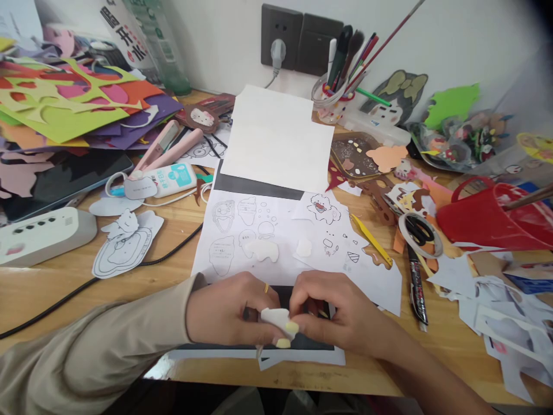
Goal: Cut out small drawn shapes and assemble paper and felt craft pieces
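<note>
My left hand (pixel 224 314) and right hand (pixel 341 317) meet over the black sheet (pixel 302 343) at the wooden desk's (pixel 56 288) near edge. Both grips closed on 1 small white foam cutout (pixel 276 317) (pinched between fingertips). White sheet of outline drawings (pixel 242 230) lies just beyond, yellow craft knife (pixel 371 239) to its right.

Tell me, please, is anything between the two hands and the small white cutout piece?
Nothing visible: the left hand and right hand both pinch the small white cutout piece directly, above the black sheet at the table's near edge.
</note>
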Available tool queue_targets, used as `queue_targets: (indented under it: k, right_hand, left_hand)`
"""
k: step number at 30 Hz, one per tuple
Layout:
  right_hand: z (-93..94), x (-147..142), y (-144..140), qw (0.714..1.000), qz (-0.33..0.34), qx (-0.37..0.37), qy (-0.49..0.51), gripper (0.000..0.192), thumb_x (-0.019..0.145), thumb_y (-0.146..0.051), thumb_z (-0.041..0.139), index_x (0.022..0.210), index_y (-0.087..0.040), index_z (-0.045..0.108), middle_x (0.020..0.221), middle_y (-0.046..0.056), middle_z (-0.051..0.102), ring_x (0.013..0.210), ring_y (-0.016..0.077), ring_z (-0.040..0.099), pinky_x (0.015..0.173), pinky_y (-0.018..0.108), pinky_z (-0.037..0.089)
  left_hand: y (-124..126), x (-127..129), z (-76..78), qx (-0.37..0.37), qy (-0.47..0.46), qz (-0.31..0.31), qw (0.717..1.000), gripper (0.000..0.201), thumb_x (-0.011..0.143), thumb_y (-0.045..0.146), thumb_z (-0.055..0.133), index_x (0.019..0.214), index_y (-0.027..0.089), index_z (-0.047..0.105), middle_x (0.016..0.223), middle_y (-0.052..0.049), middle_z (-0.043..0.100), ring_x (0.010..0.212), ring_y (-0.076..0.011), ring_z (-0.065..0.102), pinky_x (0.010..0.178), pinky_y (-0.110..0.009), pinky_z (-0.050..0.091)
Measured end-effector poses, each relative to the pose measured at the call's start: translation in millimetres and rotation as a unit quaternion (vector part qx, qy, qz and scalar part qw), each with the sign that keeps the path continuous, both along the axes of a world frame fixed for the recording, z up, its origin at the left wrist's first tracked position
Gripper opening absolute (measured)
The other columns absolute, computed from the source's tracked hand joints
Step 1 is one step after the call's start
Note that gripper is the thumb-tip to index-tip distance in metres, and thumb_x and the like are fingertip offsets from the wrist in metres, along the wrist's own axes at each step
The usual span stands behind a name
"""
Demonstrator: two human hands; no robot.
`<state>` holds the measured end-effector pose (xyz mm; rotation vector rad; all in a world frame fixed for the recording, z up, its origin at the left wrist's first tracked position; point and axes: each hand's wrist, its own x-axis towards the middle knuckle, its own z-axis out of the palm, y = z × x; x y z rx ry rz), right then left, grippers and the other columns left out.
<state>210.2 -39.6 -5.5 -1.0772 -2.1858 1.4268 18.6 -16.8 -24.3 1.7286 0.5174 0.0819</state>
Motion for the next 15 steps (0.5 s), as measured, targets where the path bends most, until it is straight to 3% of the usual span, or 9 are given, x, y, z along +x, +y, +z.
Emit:
queue_targets:
  k: [7, 9, 12, 15]
  right_hand:
    - [-1.2, -1.0, 0.9, 1.000, -0.005, 0.008, 0.004, 0.008, 0.075, -0.022, 0.050, 0.070, -0.016, 0.053, 0.062, -0.004, 0.047, 0.055, 0.0045, 0.041, 0.051, 0.016, 0.034]
    - [-0.3, 1.3, 3.3, 1.000, -0.010, -0.003, -0.003, 0.009, 0.076, -0.022, 0.048, 0.071, -0.016, 0.052, 0.063, -0.004, 0.047, 0.053, 0.0042, 0.041, 0.051, 0.016, 0.034]
    - [1.8, 8.3, 7.9, 0.997, -0.008, -0.024, -0.068, 0.011, 0.077, -0.022, 0.045, 0.072, -0.016, 0.054, 0.063, -0.004, 0.050, 0.052, 0.0046, 0.042, 0.050, 0.016, 0.033]
    - [3.0, 15.8, 11.8, 0.990, -0.019, -0.034, -0.136, 0.013, 0.078, -0.023, 0.044, 0.071, -0.017, 0.055, 0.061, -0.004, 0.052, 0.052, 0.0056, 0.043, 0.048, 0.017, 0.032]
  left_hand:
    - [3.3, -3.5, 3.0, -0.011, -0.032, 0.016, 0.999, 0.031, 0.074, 0.038, 0.048, 0.074, 0.010, 0.063, 0.062, -0.005, 0.056, 0.054, -0.0099, 0.049, 0.050, -0.019, 0.035]
    - [4.6, -4.7, 4.7, -0.004, -0.028, 0.072, 0.997, 0.037, 0.079, 0.039, 0.038, 0.067, 0.010, 0.060, 0.055, -0.003, 0.052, 0.052, -0.0086, 0.047, 0.052, -0.020, 0.035]
    - [7.4, -4.6, 4.2, 0.123, 0.073, 0.230, 0.963, 0.036, 0.082, 0.034, 0.034, 0.062, 0.012, 0.054, 0.055, 0.000, 0.048, 0.052, -0.0081, 0.043, 0.055, -0.021, 0.035]
    - [11.2, -4.3, -3.3, 0.310, 0.142, 0.321, 0.884, 0.022, 0.076, 0.033, 0.046, 0.085, 0.014, 0.054, 0.081, -0.003, 0.052, 0.074, -0.0132, 0.046, 0.068, -0.025, 0.037]
